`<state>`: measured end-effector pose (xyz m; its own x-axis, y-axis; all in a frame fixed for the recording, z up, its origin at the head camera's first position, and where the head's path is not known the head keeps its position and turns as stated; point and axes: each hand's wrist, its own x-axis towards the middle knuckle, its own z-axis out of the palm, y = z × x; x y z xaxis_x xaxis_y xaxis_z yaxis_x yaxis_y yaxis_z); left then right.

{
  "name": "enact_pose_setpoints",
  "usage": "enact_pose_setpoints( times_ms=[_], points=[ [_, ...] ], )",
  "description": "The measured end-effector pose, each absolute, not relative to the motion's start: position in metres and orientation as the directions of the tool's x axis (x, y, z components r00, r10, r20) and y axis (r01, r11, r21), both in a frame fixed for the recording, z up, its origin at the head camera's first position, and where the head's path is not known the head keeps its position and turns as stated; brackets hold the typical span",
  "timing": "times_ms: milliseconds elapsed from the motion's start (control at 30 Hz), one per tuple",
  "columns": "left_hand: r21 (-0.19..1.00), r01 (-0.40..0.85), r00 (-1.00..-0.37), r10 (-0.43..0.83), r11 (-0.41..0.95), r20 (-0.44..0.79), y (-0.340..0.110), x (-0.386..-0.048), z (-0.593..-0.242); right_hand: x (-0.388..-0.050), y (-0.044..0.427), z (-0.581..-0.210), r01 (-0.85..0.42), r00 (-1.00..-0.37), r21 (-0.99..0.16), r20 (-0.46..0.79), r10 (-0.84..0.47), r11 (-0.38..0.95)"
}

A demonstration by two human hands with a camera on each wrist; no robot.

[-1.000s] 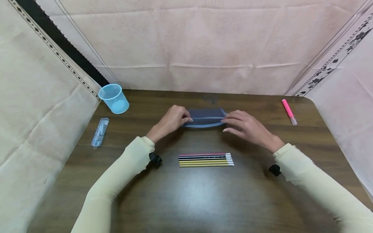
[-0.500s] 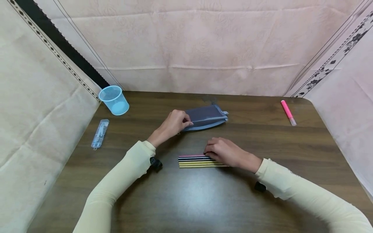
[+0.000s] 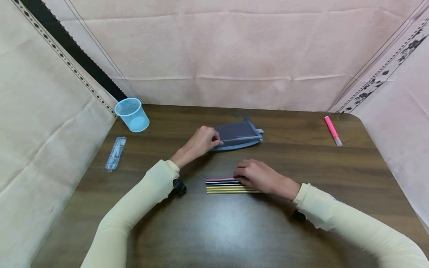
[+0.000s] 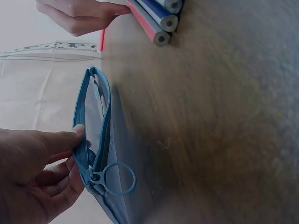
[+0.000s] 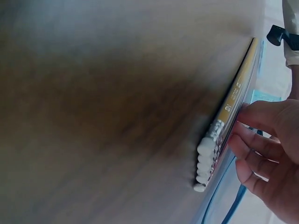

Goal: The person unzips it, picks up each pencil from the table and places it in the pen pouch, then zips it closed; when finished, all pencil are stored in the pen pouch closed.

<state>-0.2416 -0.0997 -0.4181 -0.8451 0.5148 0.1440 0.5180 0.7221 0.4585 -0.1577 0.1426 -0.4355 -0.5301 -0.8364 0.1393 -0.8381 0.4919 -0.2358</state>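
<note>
A blue zip pouch point(image 3: 238, 134) lies at the back middle of the table; my left hand point(image 3: 200, 143) pinches its left end. In the left wrist view the pouch point(image 4: 106, 112) has its zip mouth parted, a ring pull near the thumb of the left hand point(image 4: 42, 172). Nearer the front, several pencils point(image 3: 218, 187) lie side by side. My right hand point(image 3: 261, 175) is over their right part, fingertips at the pink pencil's edge. From the right wrist, the white-ended pencils point(image 5: 233, 98) show against the thumb and fingers of the right hand point(image 5: 271, 144); whether they are gripped is unclear.
A light blue mesh cup point(image 3: 134, 117) stands at the back left, with a clear blue case point(image 3: 115, 153) in front of it. A pink marker point(image 3: 332, 130) lies at the back right. Cloth hangs behind the wooden table point(image 3: 214, 238) and at both sides.
My right hand has left the pouch's right end and come forward to the pencils, barely moving over the last half second. The pouch has tilted, its right end further back. My left hand keeps its pinch.
</note>
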Motion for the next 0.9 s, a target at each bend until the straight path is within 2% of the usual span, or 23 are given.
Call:
enact_pose_setpoints(
  times_ms=[167, 267, 400, 533, 700, 800, 900],
  points=[
    [0.461, 0.504, -0.851, 0.510, 0.730, 0.122, -0.099, -0.241, -0.418, -0.160, 0.140, -0.436, -0.847, -0.523, -0.180, 0.117, -0.844, 0.500],
    [0.464, 0.510, -0.847, 0.515, 0.724, 0.128, -0.098, -0.241, -0.418, -0.165, 0.143, -0.435, -0.842, -0.527, -0.196, 0.098, -0.844, 0.503],
    [0.471, 0.513, -0.845, 0.518, 0.717, 0.132, -0.098, -0.243, -0.417, -0.171, 0.151, -0.424, -0.789, -0.548, -0.373, 0.069, -0.834, 0.488],
    [0.484, 0.497, -0.854, 0.504, 0.721, 0.126, -0.099, -0.245, -0.414, -0.172, 0.157, -0.408, -0.682, -0.567, -0.586, 0.046, -0.822, 0.438],
    [0.490, 0.497, -0.854, 0.503, 0.716, 0.131, -0.100, -0.246, -0.411, -0.168, 0.159, -0.397, -0.534, -0.603, -0.755, 0.025, -0.797, 0.380],
    [0.491, 0.496, -0.855, 0.501, 0.716, 0.133, -0.100, -0.247, -0.411, -0.165, 0.157, -0.395, -0.387, -0.632, -0.866, -0.003, -0.775, 0.318],
    [0.493, 0.487, -0.860, 0.494, 0.721, 0.129, -0.098, -0.247, -0.411, -0.163, 0.153, -0.394, -0.154, -0.675, -0.962, -0.064, -0.735, 0.225]
  ],
)
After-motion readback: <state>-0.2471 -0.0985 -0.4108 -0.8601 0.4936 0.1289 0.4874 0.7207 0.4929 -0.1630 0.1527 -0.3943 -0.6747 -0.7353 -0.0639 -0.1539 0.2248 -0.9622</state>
